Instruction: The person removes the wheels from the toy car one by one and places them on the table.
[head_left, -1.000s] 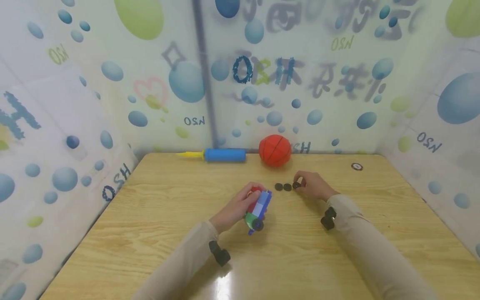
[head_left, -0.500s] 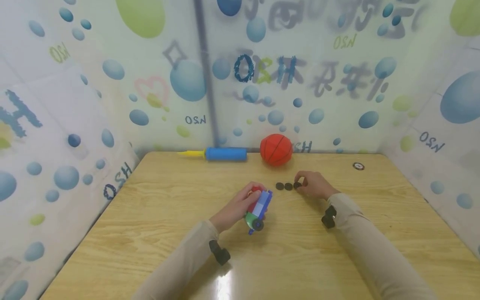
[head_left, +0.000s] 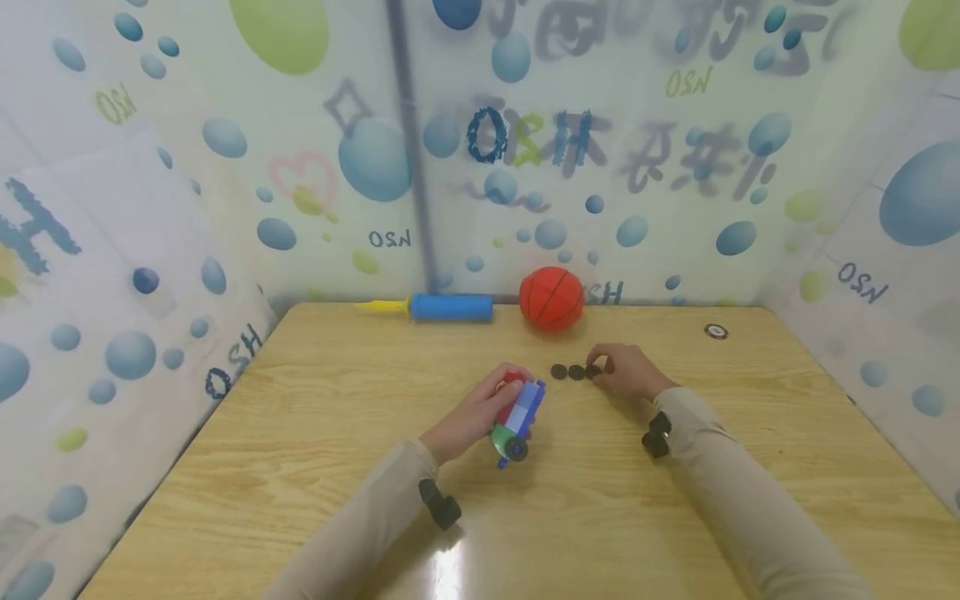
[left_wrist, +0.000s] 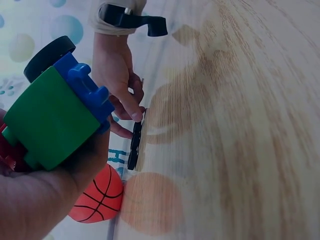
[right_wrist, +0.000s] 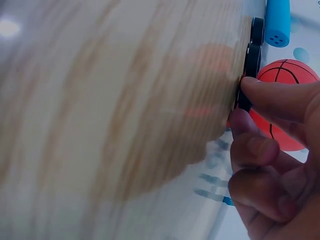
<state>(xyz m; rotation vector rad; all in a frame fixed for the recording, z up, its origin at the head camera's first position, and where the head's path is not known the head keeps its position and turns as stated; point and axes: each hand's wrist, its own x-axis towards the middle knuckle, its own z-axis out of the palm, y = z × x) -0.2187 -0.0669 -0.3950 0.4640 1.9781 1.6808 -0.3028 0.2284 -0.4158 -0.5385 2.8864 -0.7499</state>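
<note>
Left hand (head_left: 467, 423): fingers curled firmly round a toy car (head_left: 522, 407) of smooth blocks in blue, red and green, the green one round-sided, with a black wheel (head_left: 515, 449) at its near end; the car is held above the worktop (head_left: 315, 417).
Right hand (head_left: 630, 372): thumb and fingertip together, pinching the rightmost of 3 flat black discs (head_left: 576, 372) in a left-to-right row, right of and farther than the car.
Beyond: a red ball (head_left: 552, 298) with black seam lines; to its left, a blue cylindrical pump (head_left: 452, 307), yellow nozzle pointing left; far right, a black-rimmed tag (head_left: 716, 332), marking too small to read.
Wall (head_left: 337, 275): bubble print, "H2O" in mirror image.
Worktop: glossy wood grain; ball and pump lie along its far edge; bare wood between the 2 hands and at left.
</note>
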